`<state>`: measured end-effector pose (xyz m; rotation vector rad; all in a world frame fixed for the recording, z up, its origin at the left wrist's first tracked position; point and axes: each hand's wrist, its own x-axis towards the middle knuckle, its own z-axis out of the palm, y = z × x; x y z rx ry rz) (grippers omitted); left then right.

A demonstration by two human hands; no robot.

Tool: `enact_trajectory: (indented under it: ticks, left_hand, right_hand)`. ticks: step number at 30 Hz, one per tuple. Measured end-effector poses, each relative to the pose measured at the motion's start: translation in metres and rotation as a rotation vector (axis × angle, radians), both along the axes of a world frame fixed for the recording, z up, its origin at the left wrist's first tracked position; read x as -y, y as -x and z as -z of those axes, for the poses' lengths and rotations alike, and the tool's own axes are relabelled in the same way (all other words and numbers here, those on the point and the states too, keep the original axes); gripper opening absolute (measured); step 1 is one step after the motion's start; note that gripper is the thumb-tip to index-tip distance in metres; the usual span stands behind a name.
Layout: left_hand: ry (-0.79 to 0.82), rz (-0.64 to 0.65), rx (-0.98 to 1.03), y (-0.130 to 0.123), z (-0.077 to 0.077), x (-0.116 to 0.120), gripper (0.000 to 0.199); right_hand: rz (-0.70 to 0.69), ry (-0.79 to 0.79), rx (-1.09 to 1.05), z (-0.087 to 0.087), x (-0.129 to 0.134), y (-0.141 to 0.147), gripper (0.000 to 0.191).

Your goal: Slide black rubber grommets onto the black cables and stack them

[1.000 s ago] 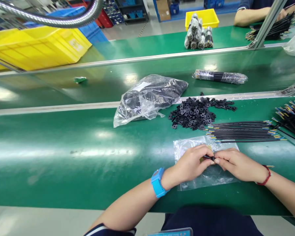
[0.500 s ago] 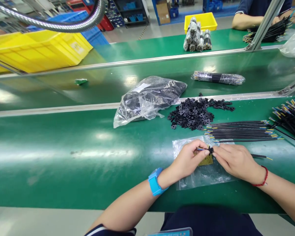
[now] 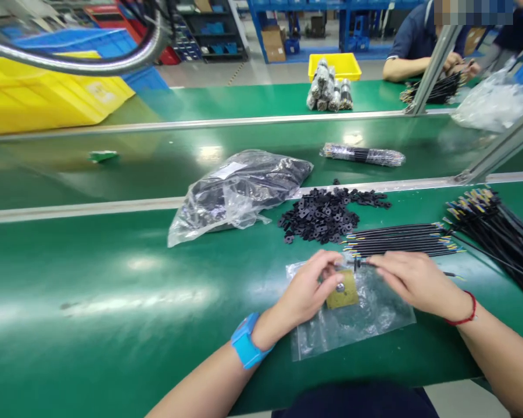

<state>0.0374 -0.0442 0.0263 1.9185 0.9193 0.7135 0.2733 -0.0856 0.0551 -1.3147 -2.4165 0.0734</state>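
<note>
My right hand [image 3: 412,278] pinches a short black cable [image 3: 451,274] whose stripped end sticks out beyond the fingers. A small black plastic piece [image 3: 357,265] sits on that cable, left of my right fingertips. Just left of it, my left hand [image 3: 309,287] is open, thumb and forefinger apart with nothing visible between them. Below the hands, a yellow-brown square plate [image 3: 343,296] with a round metal spot lies on a clear plastic bag [image 3: 353,334]. A row of black cables [image 3: 401,241] lies just beyond my right hand, with loose black plastic pieces [image 3: 320,215] heaped farther left.
A filled clear bag [image 3: 244,186] rests against the metal rail. Bundled cables [image 3: 501,232] lie at right, and a wrapped bundle [image 3: 361,154] lies beyond the rail. Yellow bins [image 3: 47,96] stand at far left. Across the bench, a co-worker's hands handle cables [image 3: 438,87].
My left hand has let go of the small black piece and drawn away to the left. My right hand still holds the cable. The whole view has shifted.
</note>
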Motion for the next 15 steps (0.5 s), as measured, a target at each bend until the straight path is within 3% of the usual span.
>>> enact_trajectory:
  ticks: [2, 4, 6, 8, 11, 15]
  left_hand:
    - [0.002, -0.123, -0.022, 0.009, 0.002, -0.011, 0.032]
    - [-0.099, -0.292, -0.104, 0.022, 0.004, -0.024, 0.029]
    - [-0.231, -0.416, -0.221, 0.035, 0.006, -0.038, 0.022]
    - [-0.32, -0.483, -0.345, 0.046, 0.01, -0.05, 0.022]
    - [-0.405, -0.49, -0.522, 0.055, 0.019, -0.059, 0.026]
    - [-0.404, -0.393, -0.67, 0.056, 0.031, -0.062, 0.031]
  right_hand:
    - [0.25, -0.146, 0.007, -0.012, -0.002, -0.034, 0.03]
    - [0.593, -0.296, 0.022, -0.021, -0.003, -0.079, 0.034]
    - [0.91, -0.41, 0.055, -0.021, -0.001, -0.129, 0.037]
    - [1.075, -0.518, 0.058, -0.013, -0.001, -0.172, 0.036]
    - [1.026, -0.472, 0.048, 0.008, -0.002, -0.208, 0.027]
    - [0.91, -0.431, 0.018, 0.017, -0.004, -0.21, 0.02]
